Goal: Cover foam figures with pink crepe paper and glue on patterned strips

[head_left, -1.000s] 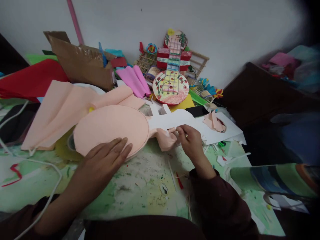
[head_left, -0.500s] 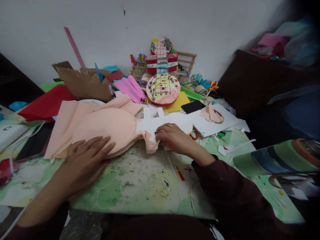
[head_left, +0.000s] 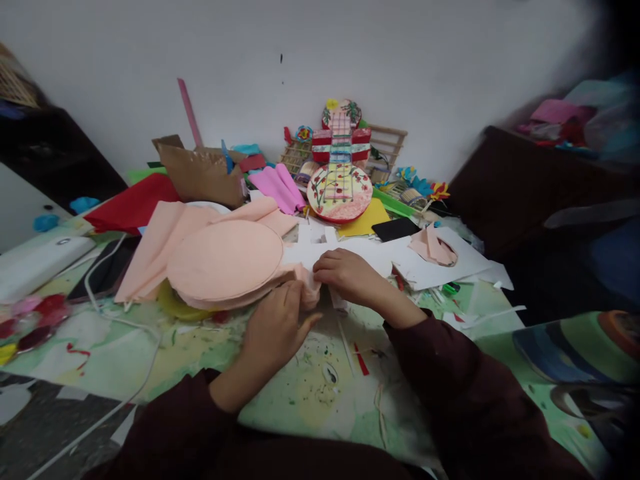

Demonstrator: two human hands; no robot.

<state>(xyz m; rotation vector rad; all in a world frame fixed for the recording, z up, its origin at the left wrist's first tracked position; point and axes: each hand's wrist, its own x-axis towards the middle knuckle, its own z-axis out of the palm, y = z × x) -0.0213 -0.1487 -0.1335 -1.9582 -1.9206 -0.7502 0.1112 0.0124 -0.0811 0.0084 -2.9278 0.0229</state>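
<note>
Far left: white cable (head_left: 120, 320) trails loose over the counter (head_left: 280, 393), near a red sheet (head_left: 133, 203).

Left of centre: peach disc (head_left: 225, 260), round and paper-covered, lies flat on folded peach sheets (head_left: 160, 243). A yellow roll (head_left: 173, 308) shows under its near left edge.

Centre: left hand (head_left: 275, 327) at the disc's near right rim, fingers loosely bent, thumb out to the right. Fingertips meet the gathered paper (head_left: 306, 279). Cannot tell whether they pinch it; the grip is hidden.

Right of that: right hand (head_left: 345, 275), knuckles up, fingers curled closed on the same gathered paper, over the white card cut-out (head_left: 365, 248).

Further right: black phone (head_left: 395, 229), peach scraps on white card (head_left: 433, 245). Behind: painted round plaque (head_left: 340, 193).

Risks (judgement):
- The paper looks thin, so opposed pulls by both hands could tear the gather at the rim.
- The disc sits partly on the roll, so downward pressure may tip or slide it.
- A sleeve could catch the cable and drag the clutter.
</note>
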